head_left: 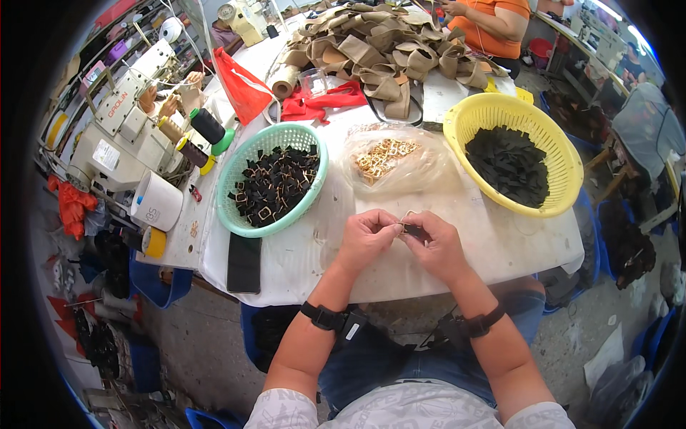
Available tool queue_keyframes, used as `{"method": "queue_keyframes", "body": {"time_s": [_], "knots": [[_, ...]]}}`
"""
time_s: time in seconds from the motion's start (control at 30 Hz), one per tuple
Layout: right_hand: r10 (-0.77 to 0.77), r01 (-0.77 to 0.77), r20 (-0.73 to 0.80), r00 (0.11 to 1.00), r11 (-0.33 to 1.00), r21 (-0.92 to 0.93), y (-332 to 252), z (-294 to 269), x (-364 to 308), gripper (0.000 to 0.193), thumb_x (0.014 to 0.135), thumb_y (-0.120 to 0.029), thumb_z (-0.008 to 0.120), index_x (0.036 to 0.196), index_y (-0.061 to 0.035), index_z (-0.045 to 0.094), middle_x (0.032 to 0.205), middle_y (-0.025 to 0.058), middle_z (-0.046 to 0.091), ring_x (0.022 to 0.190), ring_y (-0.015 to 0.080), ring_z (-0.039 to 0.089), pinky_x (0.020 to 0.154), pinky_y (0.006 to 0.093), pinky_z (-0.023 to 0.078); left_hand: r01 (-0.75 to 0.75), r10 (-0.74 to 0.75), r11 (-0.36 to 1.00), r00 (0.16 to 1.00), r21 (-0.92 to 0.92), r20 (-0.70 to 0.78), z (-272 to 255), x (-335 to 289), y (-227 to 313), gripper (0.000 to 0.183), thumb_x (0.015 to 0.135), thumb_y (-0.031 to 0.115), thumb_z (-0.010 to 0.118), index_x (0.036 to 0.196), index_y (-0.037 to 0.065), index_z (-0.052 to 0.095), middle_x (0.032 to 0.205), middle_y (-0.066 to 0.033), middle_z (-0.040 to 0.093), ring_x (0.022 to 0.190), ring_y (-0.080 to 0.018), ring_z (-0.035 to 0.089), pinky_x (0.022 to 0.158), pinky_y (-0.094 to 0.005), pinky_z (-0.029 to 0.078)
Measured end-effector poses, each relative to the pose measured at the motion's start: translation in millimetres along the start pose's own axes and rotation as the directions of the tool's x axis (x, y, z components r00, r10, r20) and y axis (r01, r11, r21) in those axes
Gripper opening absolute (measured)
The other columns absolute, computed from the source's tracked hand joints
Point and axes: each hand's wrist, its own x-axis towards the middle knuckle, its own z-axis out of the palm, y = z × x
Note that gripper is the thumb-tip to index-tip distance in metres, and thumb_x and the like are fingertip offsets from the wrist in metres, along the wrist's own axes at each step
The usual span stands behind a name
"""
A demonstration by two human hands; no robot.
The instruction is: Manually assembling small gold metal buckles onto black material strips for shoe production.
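Note:
Over the near part of the table, my left hand (pixel 368 239) and my right hand (pixel 434 244) meet with fingertips pinched together. Between them is a short black strap piece (pixel 413 230), closest to my right fingers. A thin light-coloured edge shows above it, perhaps a buckle, mostly hidden by the fingers. Just beyond lies a clear plastic bag (pixel 436 168) with gold-coloured buckles (pixel 382 159). A mint-green basket (pixel 223 187) at the left holds black strap pieces with buckles on them (pixel 275 187). Loose black strap pieces (pixel 507 166) fill a yellow basket (pixel 568 168) at the right.
A black phone (pixel 244 264) lies by the green basket. Thread spools (pixel 207 126), a white cup (pixel 157 200) and a sewing machine (pixel 118 143) stand left. Tan fabric pieces (pixel 371 50) are heaped at the back. A person in orange (pixel 493 28) stands behind; another person's hands (pixel 168 104) are left.

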Motion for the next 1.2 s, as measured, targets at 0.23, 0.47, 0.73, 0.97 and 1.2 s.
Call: {"method": "queue_keyframes", "body": {"time_s": [0.23,0.47,0.73,0.97,1.2], "knots": [[0.031,-0.032,0.016,0.999,0.992,0.119,3.4,0.5,-1.3,0.022,0.076,0.001,0.072,0.096,-0.0022,0.065,0.082,0.0049,0.062,0.058,0.0088,0.051,0.053,0.0230,0.043,-0.010,0.012,0.998,0.999,-0.059,0.036,-0.9,0.4,1.7,0.008,0.082,0.001,0.067,0.087,-0.001,0.061,0.074,-0.0027,0.062,0.056,-0.0033,0.051,0.048,-0.0183,0.038],[0.048,-0.055,0.051,0.998,0.988,0.147,7.6,-0.4,-1.8,0.024,0.076,0.002,0.072,0.099,-0.0026,0.066,0.086,0.0035,0.063,0.060,0.0064,0.050,0.054,0.0213,0.042,-0.010,0.016,0.995,0.998,-0.103,0.062,-1.6,1.4,0.5,0.013,0.081,0.000,0.068,0.089,0.000,0.058,0.078,-0.0046,0.064,0.060,-0.0037,0.055,0.049,-0.0179,0.041],[0.287,-0.292,0.068,0.955,0.883,0.368,3.6,-1.4,-1.9,0.020,0.083,0.002,0.065,0.103,0.0023,0.061,0.083,0.0063,0.066,0.065,0.0064,0.056,0.056,0.0202,0.045,-0.038,0.036,0.998,0.999,-0.045,-0.035,-0.1,0.3,1.8,0.010,0.081,-0.002,0.066,0.086,0.000,0.058,0.076,-0.0046,0.063,0.059,-0.0041,0.055,0.050,-0.0182,0.042],[0.388,-0.423,0.174,0.905,0.776,0.467,3.5,-11.0,4.5,0.009,0.089,0.000,0.055,0.096,0.0033,0.061,0.084,0.0092,0.066,0.069,0.0097,0.062,0.053,0.0219,0.050,-0.048,0.046,0.998,0.997,-0.028,-0.064,4.7,0.5,3.7,0.011,0.082,-0.002,0.063,0.092,-0.001,0.066,0.073,-0.0020,0.063,0.056,-0.0042,0.053,0.048,-0.0181,0.040],[0.394,-0.451,0.220,0.892,0.783,0.428,7.4,-11.8,3.8,0.008,0.088,-0.001,0.055,0.092,0.0027,0.061,0.082,0.0083,0.066,0.067,0.0090,0.061,0.054,0.0216,0.050,-0.048,0.046,0.998,0.996,-0.029,-0.076,5.0,0.0,1.4,0.011,0.083,-0.003,0.062,0.091,-0.001,0.069,0.075,-0.0027,0.066,0.057,-0.0040,0.054,0.048,-0.0178,0.040]]}}
